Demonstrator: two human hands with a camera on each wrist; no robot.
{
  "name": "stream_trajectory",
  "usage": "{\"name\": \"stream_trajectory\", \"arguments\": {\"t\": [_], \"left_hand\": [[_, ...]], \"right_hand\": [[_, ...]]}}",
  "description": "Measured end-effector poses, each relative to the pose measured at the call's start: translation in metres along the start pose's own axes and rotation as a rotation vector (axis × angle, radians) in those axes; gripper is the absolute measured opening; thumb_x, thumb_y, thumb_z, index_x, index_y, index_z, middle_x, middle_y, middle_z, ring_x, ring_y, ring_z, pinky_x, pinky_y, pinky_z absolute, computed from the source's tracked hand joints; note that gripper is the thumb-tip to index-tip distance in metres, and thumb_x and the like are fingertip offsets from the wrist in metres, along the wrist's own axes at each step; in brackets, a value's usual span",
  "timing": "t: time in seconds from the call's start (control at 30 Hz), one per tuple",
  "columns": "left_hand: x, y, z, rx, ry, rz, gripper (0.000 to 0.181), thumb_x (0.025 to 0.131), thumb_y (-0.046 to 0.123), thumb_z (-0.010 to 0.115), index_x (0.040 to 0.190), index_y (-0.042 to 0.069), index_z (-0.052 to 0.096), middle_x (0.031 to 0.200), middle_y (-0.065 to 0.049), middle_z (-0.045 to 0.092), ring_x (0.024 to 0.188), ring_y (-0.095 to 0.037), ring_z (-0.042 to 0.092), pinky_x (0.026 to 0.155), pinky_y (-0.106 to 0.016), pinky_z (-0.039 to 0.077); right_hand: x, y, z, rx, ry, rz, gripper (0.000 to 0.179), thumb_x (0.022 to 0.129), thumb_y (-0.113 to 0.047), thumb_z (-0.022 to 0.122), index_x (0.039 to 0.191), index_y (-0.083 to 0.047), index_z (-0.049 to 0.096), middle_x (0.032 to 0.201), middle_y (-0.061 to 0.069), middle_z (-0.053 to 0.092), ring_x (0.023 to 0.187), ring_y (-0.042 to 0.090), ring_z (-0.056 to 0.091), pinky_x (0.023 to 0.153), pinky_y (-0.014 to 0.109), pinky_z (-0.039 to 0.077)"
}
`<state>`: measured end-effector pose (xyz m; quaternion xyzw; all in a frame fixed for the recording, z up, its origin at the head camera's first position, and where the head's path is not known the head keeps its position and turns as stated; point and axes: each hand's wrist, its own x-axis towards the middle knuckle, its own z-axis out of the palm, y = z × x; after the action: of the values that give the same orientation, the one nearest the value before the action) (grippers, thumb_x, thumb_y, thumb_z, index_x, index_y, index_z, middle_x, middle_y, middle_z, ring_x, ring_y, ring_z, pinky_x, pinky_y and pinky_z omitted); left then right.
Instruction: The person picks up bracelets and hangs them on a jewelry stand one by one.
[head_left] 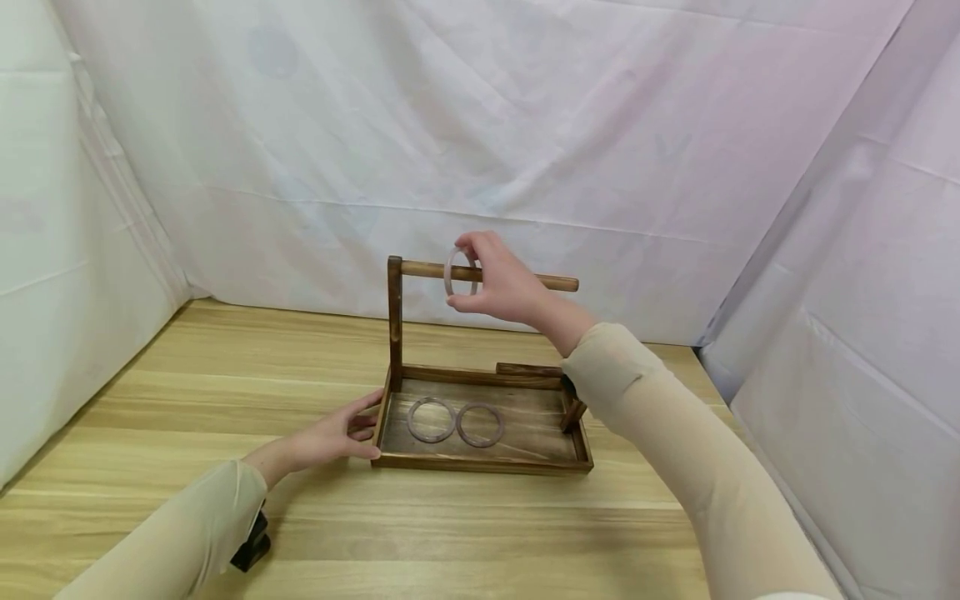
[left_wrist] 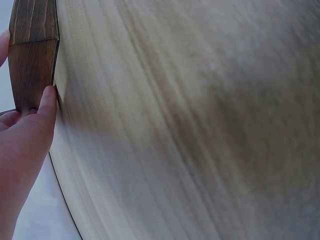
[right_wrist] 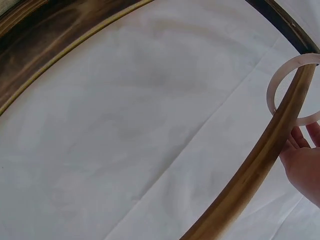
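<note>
A brown wooden bangle stand has a tray base (head_left: 480,463), an upright post (head_left: 395,325) at its left end and a horizontal rod (head_left: 423,268). With thumb and fingers, my right hand (head_left: 510,279) pinches a pale translucent bangle (head_left: 448,275). The rod passes through this bangle, and its right end sticks out past the hand. In the right wrist view the bangle (right_wrist: 272,92) encircles the rod (right_wrist: 265,142) near the post. My left hand (head_left: 333,435) holds the tray's left end, thumb at the front corner. Two more bangles, one on the left (head_left: 411,425) and one on the right (head_left: 480,444), lie flat inside the tray.
A short dark wooden bar (head_left: 525,369) lies at the tray's back right edge. Another wooden piece (head_left: 573,414) stands at the right end, partly hidden by the right sleeve. The light wooden table (head_left: 330,525) is bounded by white cloth (head_left: 337,150) behind and at both sides.
</note>
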<state>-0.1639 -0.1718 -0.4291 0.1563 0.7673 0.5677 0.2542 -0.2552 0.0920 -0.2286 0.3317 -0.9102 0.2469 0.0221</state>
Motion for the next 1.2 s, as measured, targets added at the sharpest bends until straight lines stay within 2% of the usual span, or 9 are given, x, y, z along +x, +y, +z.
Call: {"name": "stream_trajectory", "arguments": {"t": [0.2,0.47,0.8,1.03,1.2], "left_hand": [[0.000,0.000,0.000,-0.005,-0.001,0.001,0.101,0.082,0.014,0.071,0.150,0.004,-0.002,0.150,-0.034,0.010,0.136,-0.049,0.022,0.112,-0.049,0.031],[-0.001,0.002,0.003,-0.002,-0.010,-0.006,0.101,0.083,0.016,0.071,0.151,0.006,-0.003,0.150,-0.034,0.010,0.136,-0.049,0.022,0.112,-0.049,0.032],[0.000,0.003,0.006,-0.012,-0.008,-0.015,0.101,0.082,0.016,0.071,0.151,0.006,-0.002,0.150,-0.035,0.011,0.136,-0.049,0.022,0.112,-0.048,0.033],[0.000,0.003,0.006,-0.015,-0.011,-0.011,0.102,0.081,0.017,0.072,0.151,0.005,-0.002,0.150,-0.035,0.010,0.136,-0.049,0.022,0.112,-0.048,0.032],[0.001,0.002,0.006,-0.015,-0.011,-0.008,0.102,0.081,0.016,0.072,0.151,0.005,-0.002,0.150,-0.034,0.010,0.136,-0.049,0.022,0.112,-0.048,0.032]], "right_hand": [[0.006,-0.007,0.005,-0.065,-0.017,-0.008,0.070,0.080,-0.034,0.070,0.135,-0.006,0.037,0.124,0.009,0.043,0.106,0.020,0.043,0.089,0.037,0.047],[0.010,-0.018,0.012,-0.151,-0.044,-0.015,0.070,0.081,-0.035,0.069,0.136,-0.007,0.037,0.132,0.011,0.042,0.113,0.021,0.046,0.096,0.037,0.047],[0.012,-0.021,0.017,-0.201,-0.061,-0.040,0.069,0.081,-0.034,0.069,0.135,-0.006,0.037,0.131,0.011,0.044,0.111,0.019,0.050,0.096,0.035,0.048],[0.012,-0.024,0.017,-0.250,-0.086,-0.028,0.071,0.080,-0.035,0.071,0.136,-0.006,0.037,0.130,0.009,0.045,0.109,0.019,0.050,0.093,0.035,0.049],[0.012,-0.026,0.016,-0.308,-0.093,-0.012,0.073,0.080,-0.041,0.071,0.136,-0.008,0.037,0.131,0.007,0.046,0.118,0.021,0.047,0.101,0.036,0.044]]}}
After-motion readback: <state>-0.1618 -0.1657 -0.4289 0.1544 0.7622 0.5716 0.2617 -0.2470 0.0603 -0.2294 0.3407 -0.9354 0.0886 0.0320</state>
